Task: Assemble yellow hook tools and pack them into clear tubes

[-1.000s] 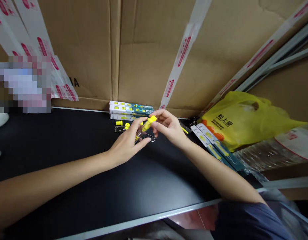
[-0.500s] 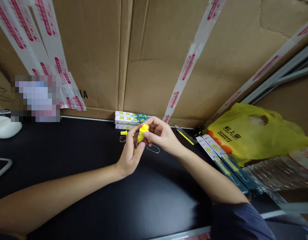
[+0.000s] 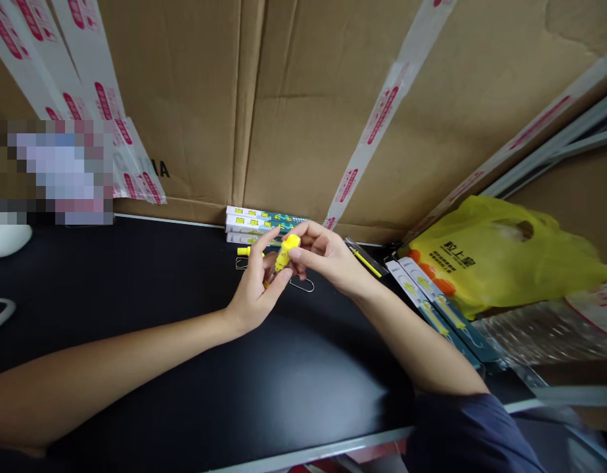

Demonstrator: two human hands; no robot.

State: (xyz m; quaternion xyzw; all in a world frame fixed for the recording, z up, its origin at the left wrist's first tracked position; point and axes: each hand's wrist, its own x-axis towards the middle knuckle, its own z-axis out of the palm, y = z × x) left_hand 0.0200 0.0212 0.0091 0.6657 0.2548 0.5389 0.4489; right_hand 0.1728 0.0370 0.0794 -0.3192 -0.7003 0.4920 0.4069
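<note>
Boxes [image 3: 264,225] and wire clip [image 3: 302,284] lie beside both hands [image 3: 288,269].

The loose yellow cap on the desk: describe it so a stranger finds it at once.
Start at the big cardboard wall behind the black desk. At its foot lies a stack of flat white boxes. Just in front of the stack's left end, left of the left hand, sits the yellow cap: the only yellow piece lying unheld there, above a wire clip.

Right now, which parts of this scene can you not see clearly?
Head view:
- Yellow part: lower end hidden between left hand and right hand.
- Boxes: print too small.
- Pixelated patch: content blurred.
- White object: cut off by left edge.
</note>
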